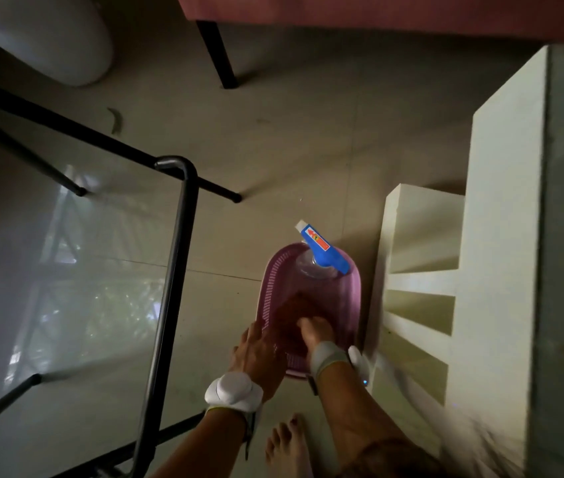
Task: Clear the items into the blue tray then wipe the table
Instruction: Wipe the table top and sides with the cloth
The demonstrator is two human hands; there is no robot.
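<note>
Bare toes (287,446) showed at the bottom of the head view as a person bent over a purple basket (349,305) on the floor. Both hands reached into its near end: the left hand (256,353) lay at the near-left rim, fingers blurred, so whether it held anything could not be told; the right hand (315,334) appeared to curl onto a dark reddish cloth (291,315) inside. Beyond the grip, at the basket's far end, stood a spray bottle (322,257) with a blue trigger head. Left of the hands, the glass table (66,270) carried no visible items, which suggested clearing was done and wiping remained. No blue tray was in view.
</note>
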